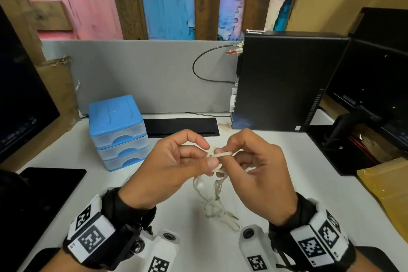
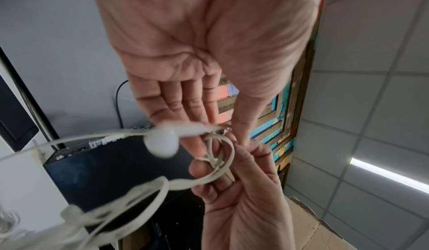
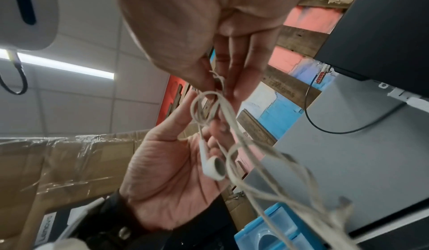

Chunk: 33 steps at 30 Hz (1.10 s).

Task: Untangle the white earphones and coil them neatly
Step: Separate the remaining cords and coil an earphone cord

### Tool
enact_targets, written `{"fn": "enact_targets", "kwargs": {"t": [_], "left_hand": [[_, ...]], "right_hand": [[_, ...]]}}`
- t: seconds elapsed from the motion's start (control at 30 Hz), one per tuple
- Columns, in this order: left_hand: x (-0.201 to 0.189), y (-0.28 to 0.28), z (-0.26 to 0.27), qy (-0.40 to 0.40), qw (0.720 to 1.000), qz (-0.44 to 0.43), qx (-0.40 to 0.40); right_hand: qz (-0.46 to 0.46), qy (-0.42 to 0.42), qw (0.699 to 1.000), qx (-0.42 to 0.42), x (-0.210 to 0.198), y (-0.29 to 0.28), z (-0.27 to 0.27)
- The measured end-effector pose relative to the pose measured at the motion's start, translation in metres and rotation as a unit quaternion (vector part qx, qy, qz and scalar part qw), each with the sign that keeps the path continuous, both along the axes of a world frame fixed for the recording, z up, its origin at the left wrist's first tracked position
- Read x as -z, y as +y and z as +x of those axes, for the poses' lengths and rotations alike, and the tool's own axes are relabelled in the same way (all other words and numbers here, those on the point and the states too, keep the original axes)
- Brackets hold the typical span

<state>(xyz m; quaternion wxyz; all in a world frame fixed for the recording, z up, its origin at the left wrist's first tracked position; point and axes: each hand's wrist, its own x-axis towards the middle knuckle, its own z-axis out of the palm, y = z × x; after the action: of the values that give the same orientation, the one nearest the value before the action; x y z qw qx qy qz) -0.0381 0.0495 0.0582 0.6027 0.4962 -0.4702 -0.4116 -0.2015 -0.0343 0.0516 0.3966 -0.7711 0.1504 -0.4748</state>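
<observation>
Two hands work a knot of white earphones (image 1: 217, 180) above the table (image 1: 287, 161). The left hand (image 1: 174, 170) and right hand (image 1: 256, 172) meet at the tangle, each pinching the cord between thumb and forefinger, the other fingers loosely curled; the rest of the cord hangs down in loops, its lowest part lying on the table near the wrists.

The step in hand appears to be loosening the knot. Done well, it likely means easing one loop open and feeding an earbud (image 3: 213, 167) back through it, not pulling the strands apart, which could tighten the snarl.

The head view shows only a pale bunch between the fingertips. The right wrist view picks out a small ring of cord (image 3: 204, 107) wound just below the pinch and the earbud dangling before the left palm; the left wrist view shows the cord crossing over itself at the right hand's fingers (image 2: 202, 164).
</observation>
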Motion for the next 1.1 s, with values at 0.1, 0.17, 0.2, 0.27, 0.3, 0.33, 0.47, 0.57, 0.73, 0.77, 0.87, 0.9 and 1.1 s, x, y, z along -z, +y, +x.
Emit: {"fn": "enact_targets", "kwargs": {"t": [0.1, 0.17, 0.2, 0.27, 0.3, 0.33, 0.47, 0.57, 0.73, 0.77, 0.87, 0.9, 1.1], "left_hand": [[0.001, 0.000, 0.000, -0.006, 1.000, -0.012, -0.003], [0.001, 0.000, -0.003, -0.046, 0.997, -0.029, -0.046], [0.001, 0.000, -0.004, -0.091, 0.993, -0.034, -0.074], [0.003, 0.000, -0.006, -0.214, 0.967, -0.041, -0.135], [0.005, 0.000, -0.006, -0.270, 0.948, -0.044, -0.162], [0.006, 0.000, -0.006, -0.311, 0.931, -0.046, -0.186], [0.006, 0.002, 0.002, -0.408, 0.874, -0.057, -0.259], [-0.001, 0.003, 0.012, -0.392, 0.866, -0.085, -0.298], [-0.016, 0.007, 0.022, -0.314, 0.890, -0.109, -0.312], [-0.020, 0.007, 0.022, -0.273, 0.904, -0.115, -0.307], [-0.030, 0.007, 0.019, -0.093, 0.956, -0.132, -0.245], [-0.032, 0.008, 0.017, -0.027, 0.969, -0.128, -0.211], [-0.038, 0.009, 0.019, 0.115, 0.978, -0.106, -0.138]], "right_hand": [[0.021, 0.008, 1.000, -0.018, -0.006, -0.002, -0.003], [0.046, 0.010, 0.998, -0.028, -0.010, -0.004, -0.004], [0.054, 0.016, 0.998, -0.026, -0.011, -0.005, -0.004], [0.057, 0.028, 0.998, -0.005, -0.007, -0.007, -0.003], [0.061, 0.028, 0.998, 0.013, -0.004, -0.009, -0.002], [0.067, 0.021, 0.997, 0.030, -0.002, -0.011, 0.000], [0.088, -0.031, 0.995, 0.045, -0.004, -0.011, 0.002], [0.139, -0.056, 0.989, 0.012, -0.016, -0.006, -0.004], [0.136, -0.068, 0.988, -0.014, -0.032, -0.001, -0.015], [0.122, -0.076, 0.989, -0.012, -0.034, 0.000, -0.017], [0.069, -0.103, 0.992, 0.017, -0.043, 0.007, -0.019], [0.058, -0.105, 0.992, 0.033, -0.046, 0.007, -0.020], [0.053, -0.045, 0.995, 0.075, -0.052, -0.020, -0.027]]}}
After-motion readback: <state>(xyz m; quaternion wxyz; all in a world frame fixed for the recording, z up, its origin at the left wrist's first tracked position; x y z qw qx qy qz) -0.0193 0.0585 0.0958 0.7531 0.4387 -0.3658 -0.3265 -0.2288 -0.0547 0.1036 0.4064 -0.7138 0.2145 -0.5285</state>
